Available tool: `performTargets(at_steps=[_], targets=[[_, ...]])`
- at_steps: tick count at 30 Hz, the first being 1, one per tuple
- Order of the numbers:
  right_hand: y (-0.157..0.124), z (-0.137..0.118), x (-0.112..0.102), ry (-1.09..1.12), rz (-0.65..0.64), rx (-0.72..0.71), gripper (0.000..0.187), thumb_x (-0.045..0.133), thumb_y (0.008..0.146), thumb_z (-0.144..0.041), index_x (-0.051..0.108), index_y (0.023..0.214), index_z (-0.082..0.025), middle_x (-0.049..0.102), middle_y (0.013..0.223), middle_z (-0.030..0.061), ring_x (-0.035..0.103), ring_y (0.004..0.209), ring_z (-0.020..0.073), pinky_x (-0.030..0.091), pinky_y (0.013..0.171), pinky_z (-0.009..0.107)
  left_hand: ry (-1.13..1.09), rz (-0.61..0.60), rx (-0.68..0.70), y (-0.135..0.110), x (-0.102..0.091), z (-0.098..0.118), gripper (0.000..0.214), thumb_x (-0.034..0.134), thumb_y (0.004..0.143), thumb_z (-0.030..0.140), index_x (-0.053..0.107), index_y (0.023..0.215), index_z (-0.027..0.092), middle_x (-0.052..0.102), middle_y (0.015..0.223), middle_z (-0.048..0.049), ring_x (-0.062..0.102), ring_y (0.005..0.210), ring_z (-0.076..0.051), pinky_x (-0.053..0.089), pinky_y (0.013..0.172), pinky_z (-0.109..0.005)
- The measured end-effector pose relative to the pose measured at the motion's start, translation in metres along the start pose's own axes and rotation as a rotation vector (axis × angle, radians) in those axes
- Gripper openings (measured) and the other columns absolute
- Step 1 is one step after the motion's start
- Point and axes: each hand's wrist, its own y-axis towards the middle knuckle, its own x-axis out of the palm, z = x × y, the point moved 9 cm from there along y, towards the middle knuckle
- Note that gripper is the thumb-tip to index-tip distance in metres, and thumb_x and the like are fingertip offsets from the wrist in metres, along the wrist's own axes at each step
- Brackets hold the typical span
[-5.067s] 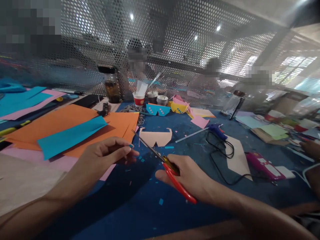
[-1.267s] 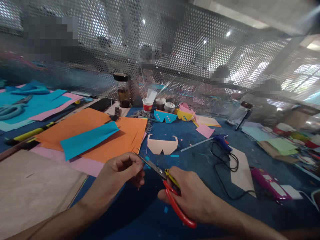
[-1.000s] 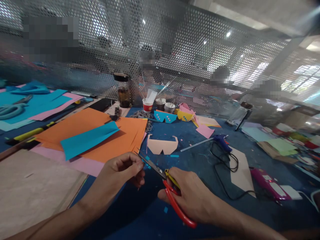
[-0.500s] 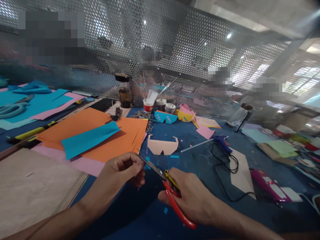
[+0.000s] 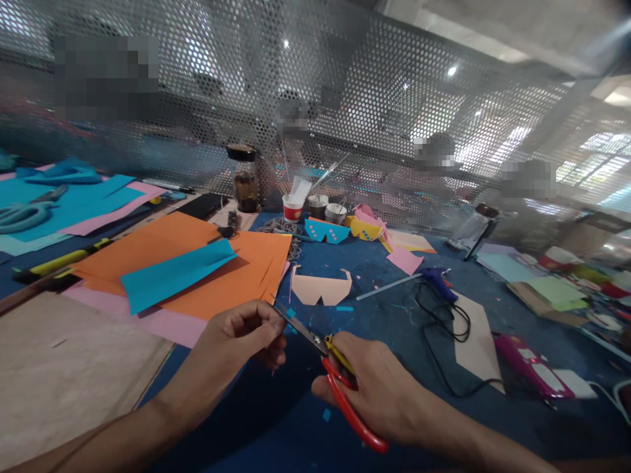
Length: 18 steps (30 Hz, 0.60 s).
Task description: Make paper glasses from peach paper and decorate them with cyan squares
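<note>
My right hand (image 5: 382, 381) is closed round a pair of scissors (image 5: 357, 424) with red handles. A yellow part shows by the forefinger; I cannot tell whether it belongs to the scissors. The blades point up and left, past the fingertips of my left hand (image 5: 249, 332). That hand is closed in a pinch at the blades, and whatever it holds is hidden or too small to name. Just beyond the blades stands a pale pink paper pair of glasses (image 5: 320, 289). Small blue paper scraps (image 5: 327, 415) lie on the table about the hands.
Orange sheets (image 5: 187, 226) with a folded blue strip (image 5: 172, 276) lie left. Blue paper glasses (image 5: 326, 232), yellow ones (image 5: 365, 229), paper cups (image 5: 292, 210) and a jar (image 5: 245, 187) stand behind. A glue gun (image 5: 441, 286) with its black cord lies right, near a magenta box (image 5: 532, 368).
</note>
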Motion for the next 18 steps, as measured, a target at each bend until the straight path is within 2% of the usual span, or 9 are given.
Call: performTargets(at_steps=[11,18], targets=[[-0.0001,-0.0017,-0.0009,0.009,-0.005,0.010,0.042,0.078,0.096,-0.051,0.050,0.083,-0.022,0.060,0.078,-0.0034,0.041,0.063,0.0123,0.023,0.062,0.028,-0.003,-0.017,0.000,0.0007,0.0009,-0.0030,0.026,0.087,0.079,0.041,0.073,0.069,0.022,0.074,0.062,-0.0017,0.070,0.054,-0.017,0.055,0.052,-0.024],[-0.0003,0.0009,0.0004,0.026,-0.012,0.017,0.044,0.077,0.095,-0.055,0.051,0.082,-0.021,0.059,0.075,-0.0040,0.038,0.061,0.0115,0.023,0.062,0.028,-0.007,-0.027,0.001,0.0013,0.0020,-0.0015,0.027,0.088,0.078,0.041,0.072,0.069,0.021,0.074,0.061,-0.0007,0.070,0.053,-0.016,0.055,0.052,-0.023]])
